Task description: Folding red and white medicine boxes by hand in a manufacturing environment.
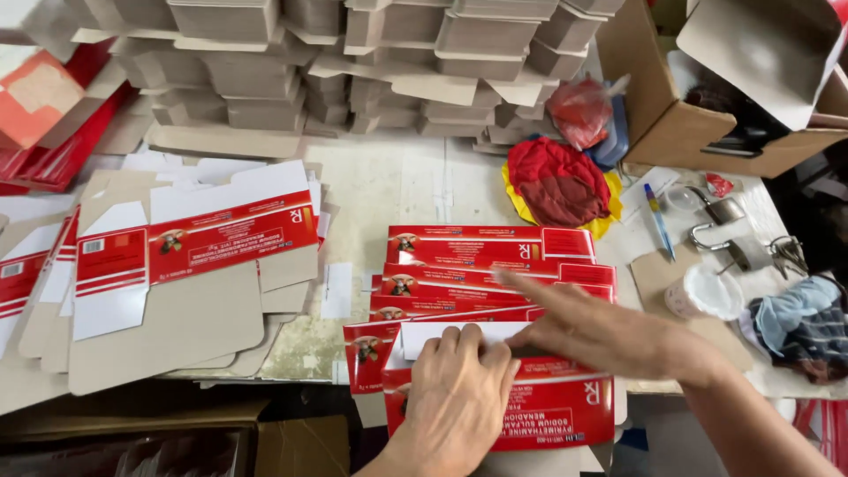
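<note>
Carton [530, 415] on cluttered worktable [380, 185] — flat stacks behind.

Bare tabletop [380, 190] between flat cartons [190, 265] and red boxes [490, 252]

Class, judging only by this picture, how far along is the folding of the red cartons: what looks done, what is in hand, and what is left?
Done: several folded red cartons lie overlapped on the table. In hand: the left hand and right hand press a white flap on the nearest red carton. Left: a pile of flat unfolded blanks lies beside them.
</note>
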